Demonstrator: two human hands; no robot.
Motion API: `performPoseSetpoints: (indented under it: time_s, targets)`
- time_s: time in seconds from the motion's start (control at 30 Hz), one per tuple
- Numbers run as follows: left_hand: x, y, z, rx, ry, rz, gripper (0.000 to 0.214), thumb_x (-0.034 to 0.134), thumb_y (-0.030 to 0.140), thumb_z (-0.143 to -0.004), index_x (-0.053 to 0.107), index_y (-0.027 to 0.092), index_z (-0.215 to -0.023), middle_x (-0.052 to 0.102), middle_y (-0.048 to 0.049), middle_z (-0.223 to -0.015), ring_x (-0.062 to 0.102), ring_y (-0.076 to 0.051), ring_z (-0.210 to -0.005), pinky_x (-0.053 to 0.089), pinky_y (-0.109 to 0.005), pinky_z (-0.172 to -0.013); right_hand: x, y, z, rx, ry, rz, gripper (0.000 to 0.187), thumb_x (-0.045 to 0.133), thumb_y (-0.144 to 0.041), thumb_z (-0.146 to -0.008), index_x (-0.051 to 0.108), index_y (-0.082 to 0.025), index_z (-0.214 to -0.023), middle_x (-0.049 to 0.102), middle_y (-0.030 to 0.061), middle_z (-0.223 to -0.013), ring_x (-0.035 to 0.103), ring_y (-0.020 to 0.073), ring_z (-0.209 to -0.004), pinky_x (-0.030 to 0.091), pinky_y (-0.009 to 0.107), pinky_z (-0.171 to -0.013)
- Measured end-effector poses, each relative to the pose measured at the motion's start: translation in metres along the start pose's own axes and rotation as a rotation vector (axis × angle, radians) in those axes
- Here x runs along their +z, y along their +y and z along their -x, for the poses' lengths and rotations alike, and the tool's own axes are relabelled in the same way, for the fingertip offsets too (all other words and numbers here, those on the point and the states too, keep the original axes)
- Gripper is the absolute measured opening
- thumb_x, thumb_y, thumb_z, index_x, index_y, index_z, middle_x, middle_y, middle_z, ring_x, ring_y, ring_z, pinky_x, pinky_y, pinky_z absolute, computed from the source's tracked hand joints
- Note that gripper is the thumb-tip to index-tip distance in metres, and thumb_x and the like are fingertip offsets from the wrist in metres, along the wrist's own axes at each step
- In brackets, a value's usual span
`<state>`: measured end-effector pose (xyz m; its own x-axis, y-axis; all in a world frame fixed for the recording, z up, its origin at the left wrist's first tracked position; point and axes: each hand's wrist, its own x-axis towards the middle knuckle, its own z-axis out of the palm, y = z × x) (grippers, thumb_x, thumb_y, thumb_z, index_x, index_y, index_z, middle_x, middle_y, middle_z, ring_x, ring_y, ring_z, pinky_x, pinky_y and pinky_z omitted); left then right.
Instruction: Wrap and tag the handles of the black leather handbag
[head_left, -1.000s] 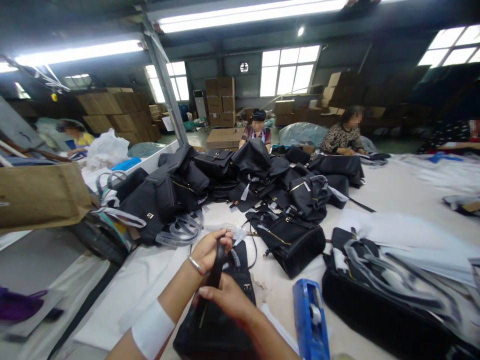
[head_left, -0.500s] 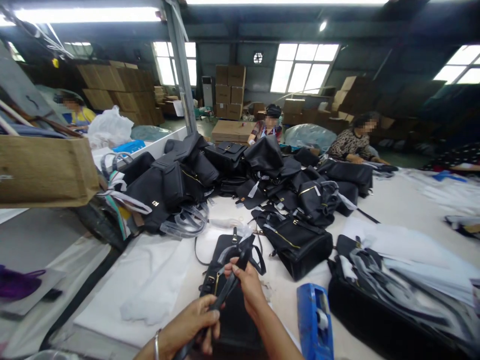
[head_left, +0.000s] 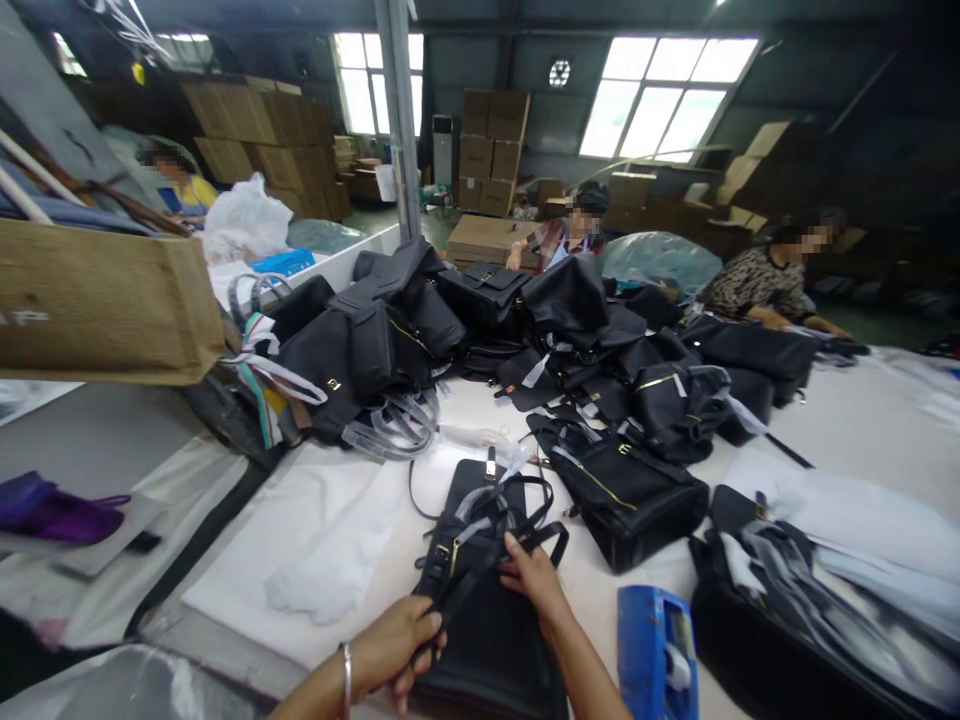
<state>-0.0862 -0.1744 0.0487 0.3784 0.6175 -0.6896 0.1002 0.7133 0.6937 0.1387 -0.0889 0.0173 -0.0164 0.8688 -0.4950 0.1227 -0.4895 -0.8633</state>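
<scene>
A black backpack (head_left: 491, 625) with gold buckles and a zip lies on the white table in front of me. My left hand (head_left: 401, 640), with a bangle at the wrist, is closed around a black strap (head_left: 469, 580) at the bag's lower left side. Over the bag's right side, my right hand (head_left: 536, 580) is closed at the strap, its fingertips pinching near the upper part. Clear plastic wrap covers the bag's top handle (head_left: 474, 502). Part of the bag's lower left is hidden behind my left hand.
A blue tape dispenser (head_left: 656, 655) stands right of the bag. Another black bag (head_left: 622, 490) lies beyond it, and a pile of black bags (head_left: 405, 320) fills the back. White sheets (head_left: 300, 540) lie left. Co-workers (head_left: 574, 235) sit across the table.
My right hand has lowered and moved right across the bag, drawing the strap down against it. My left hand still grips the strap. The view has shifted, moving the scene rightward.
</scene>
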Motion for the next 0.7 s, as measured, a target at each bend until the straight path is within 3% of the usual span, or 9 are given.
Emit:
performPoseSetpoints:
  time_s: [0.13, 0.2, 0.27, 0.33, 0.43, 0.5, 0.6, 0.7]
  targets:
    - [0.001, 0.003, -0.011, -0.079, 0.074, -0.023, 0.032, 0.044, 0.05, -0.085, 0.05, 0.018, -0.083, 0.046, 0.0079, -0.046, 0.032, -0.005, -0.025, 0.028, -0.014, -0.026, -0.001, -0.006, 0.032, -0.191, 0.03, 0.782, 0.026, 0.056, -0.043, -0.082, 0.06, -0.019, -0.073, 0.068, 0.0094, -0.068, 0.067, 0.0272, -0.07, 0.047, 0.033, -0.063]
    - [-0.001, 0.008, -0.01, -0.119, 0.1, 0.0, 0.029, 0.042, 0.043, -0.086, 0.053, 0.016, -0.084, 0.047, 0.0068, -0.046, 0.03, -0.005, -0.025, 0.03, -0.016, -0.026, 0.008, -0.009, 0.046, -0.328, -0.003, 1.022, 0.028, 0.044, -0.042, -0.09, 0.062, -0.021, -0.083, 0.069, 0.0093, -0.072, 0.067, 0.0264, -0.072, 0.047, 0.032, -0.064]
    - [-0.003, 0.014, -0.008, -0.161, 0.076, 0.026, 0.03, 0.042, 0.039, -0.086, 0.059, 0.014, -0.083, 0.048, 0.0045, -0.047, 0.029, -0.006, -0.025, 0.033, -0.019, -0.026, 0.021, -0.007, 0.05, -0.451, -0.151, 0.985, 0.03, 0.038, -0.04, -0.093, 0.057, -0.025, -0.11, 0.071, 0.0081, -0.087, 0.068, 0.0232, -0.079, 0.047, 0.028, -0.067]
    - [-0.007, 0.019, -0.007, -0.216, -0.011, 0.069, 0.032, 0.043, 0.034, -0.083, 0.065, 0.011, -0.08, 0.05, 0.0013, -0.048, 0.03, -0.008, -0.025, 0.033, -0.022, -0.026, 0.033, -0.002, 0.046, -0.538, -0.38, 0.848, 0.032, 0.035, -0.037, -0.094, 0.052, -0.027, -0.119, 0.07, 0.0049, -0.096, 0.067, 0.0184, -0.085, 0.047, 0.023, -0.071]
    - [-0.014, 0.018, -0.01, -0.339, -0.154, 0.233, 0.037, 0.042, 0.032, -0.08, 0.069, 0.007, -0.074, 0.049, -0.002, -0.047, 0.031, -0.009, -0.026, 0.022, -0.02, -0.026, 0.042, 0.009, 0.028, -0.513, -0.606, 0.761, 0.032, 0.032, -0.038, -0.095, 0.06, -0.023, -0.09, 0.068, 0.0005, -0.08, 0.064, 0.0138, -0.073, 0.044, 0.019, -0.065]
    - [-0.016, 0.011, -0.013, -0.387, -0.18, 0.36, 0.037, 0.044, 0.034, -0.079, 0.068, 0.007, -0.07, 0.046, -0.0018, -0.046, 0.032, -0.008, -0.029, 0.017, -0.018, -0.028, 0.04, 0.014, 0.015, -0.489, -0.628, 0.786, 0.035, 0.032, -0.04, -0.095, 0.056, -0.022, -0.077, 0.065, -0.0005, -0.071, 0.061, 0.0129, -0.065, 0.042, 0.019, -0.06]
    - [-0.012, -0.008, -0.016, -0.33, -0.128, 0.43, 0.031, 0.051, 0.037, -0.075, 0.067, 0.011, -0.067, 0.047, -0.0017, -0.048, 0.038, -0.01, -0.035, 0.026, -0.019, -0.033, 0.033, 0.021, -0.001, -0.488, -0.56, 0.86, 0.035, 0.028, -0.041, -0.096, 0.054, -0.023, -0.08, 0.065, 0.0, -0.071, 0.062, 0.014, -0.066, 0.041, 0.021, -0.061]
    - [-0.007, -0.029, -0.011, -0.189, 0.001, 0.23, 0.032, 0.055, 0.042, -0.074, 0.059, 0.017, -0.054, 0.047, -0.0009, -0.046, 0.041, -0.012, -0.036, 0.034, -0.023, -0.038, 0.03, 0.03, -0.013, -0.408, -0.418, 1.035, 0.03, 0.03, -0.038, -0.095, 0.054, -0.024, -0.083, 0.069, 0.0023, -0.073, 0.067, 0.0193, -0.072, 0.04, 0.024, -0.06]
